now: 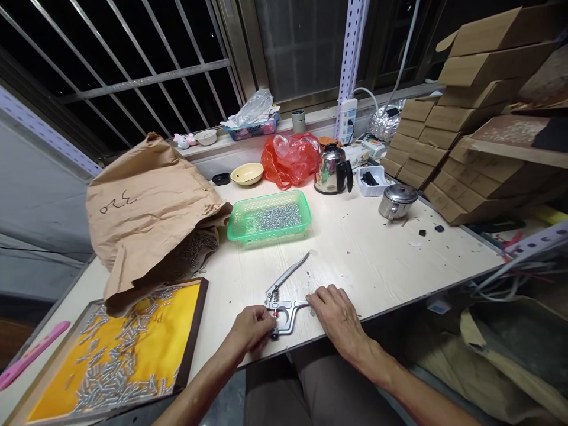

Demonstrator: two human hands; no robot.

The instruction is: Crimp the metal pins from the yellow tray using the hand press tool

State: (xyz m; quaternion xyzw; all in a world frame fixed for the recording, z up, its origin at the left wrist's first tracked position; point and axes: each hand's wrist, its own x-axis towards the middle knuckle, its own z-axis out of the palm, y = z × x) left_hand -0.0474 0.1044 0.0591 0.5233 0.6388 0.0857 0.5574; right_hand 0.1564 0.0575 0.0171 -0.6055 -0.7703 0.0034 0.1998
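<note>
A metal hand press tool with a long raised lever lies near the table's front edge. My left hand is closed in a pinch at the tool's jaw, on something too small to name. My right hand rests over the tool's lower handle, fingers curled onto it. A green plastic basket of small metal pieces sits further back, in the middle of the table. To the left, a yellow tray holds several scattered metal pieces, beside a torn brown paper sack spilling more of them.
At the back stand a steel kettle, a red plastic bag, a yellow bowl and a lidded steel pot. Stacked cardboard boxes fill the right. A barred window runs behind. A pink strip lies at far left.
</note>
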